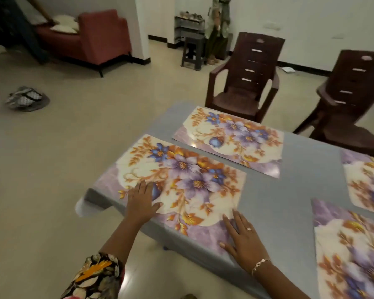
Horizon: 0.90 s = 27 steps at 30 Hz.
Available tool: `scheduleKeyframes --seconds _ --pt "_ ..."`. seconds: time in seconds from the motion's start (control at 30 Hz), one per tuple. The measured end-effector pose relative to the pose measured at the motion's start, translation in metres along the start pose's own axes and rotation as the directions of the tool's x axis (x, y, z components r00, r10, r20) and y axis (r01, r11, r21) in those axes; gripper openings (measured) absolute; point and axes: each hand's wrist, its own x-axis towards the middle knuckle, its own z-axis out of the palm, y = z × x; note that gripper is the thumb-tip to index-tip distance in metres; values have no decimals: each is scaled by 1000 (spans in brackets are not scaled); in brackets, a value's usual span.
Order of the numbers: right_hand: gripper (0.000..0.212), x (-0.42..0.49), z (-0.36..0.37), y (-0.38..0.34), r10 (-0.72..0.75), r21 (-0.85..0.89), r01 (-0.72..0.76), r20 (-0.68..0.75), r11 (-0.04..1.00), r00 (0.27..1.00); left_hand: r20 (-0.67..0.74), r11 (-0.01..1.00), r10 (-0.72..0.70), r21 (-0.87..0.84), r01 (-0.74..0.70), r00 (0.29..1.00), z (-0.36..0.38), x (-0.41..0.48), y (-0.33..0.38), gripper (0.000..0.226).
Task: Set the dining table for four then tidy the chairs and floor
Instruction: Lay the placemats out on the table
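Several floral placemats lie on the grey table. The nearest placemat sits at the table's left corner. My left hand lies flat on its left part with fingers straight. My right hand presses flat on its near right corner, a ring on one finger. A second placemat lies just beyond it. Two more placemats lie at the right, partly cut off by the frame edge.
Two brown plastic chairs stand off the table's far side. A dark stool and a shelf stand by the back wall. A red sofa is at the back left. A bag lies on the floor.
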Motion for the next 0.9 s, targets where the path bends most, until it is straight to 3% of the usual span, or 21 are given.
scheduleKeyframes --seconds 0.13,0.23,0.33,0.4,0.53,0.7,0.8,0.9 --pt "64 -25 -1 32 84 -20 -84 -18 996 996 -51 947 300 -108 -304 953 26 -15 73 67" --pt "65 -46 -5 61 165 -19 -165 -20 986 986 43 912 387 -164 -376 921 42 -28 125 82" --pt "66 -73 -10 97 276 7 -276 -7 961 961 41 853 509 -155 -498 860 45 -43 177 95" --pt "65 -96 -13 125 356 41 -355 -22 934 934 138 820 572 -118 -561 808 47 -52 212 93" --pt "61 -142 -18 177 477 59 -474 -48 878 877 123 730 679 -7 -683 724 56 -76 277 87" --pt "59 -199 -17 250 618 107 -614 -7 782 786 243 626 756 4 -780 608 73 -106 349 78" --pt "76 -227 -11 296 690 111 -691 51 715 722 267 593 775 5 -805 573 81 -116 383 81" --pt "119 -249 -7 326 747 123 -750 79 650 660 275 590 780 -20 -807 563 82 -125 409 99"
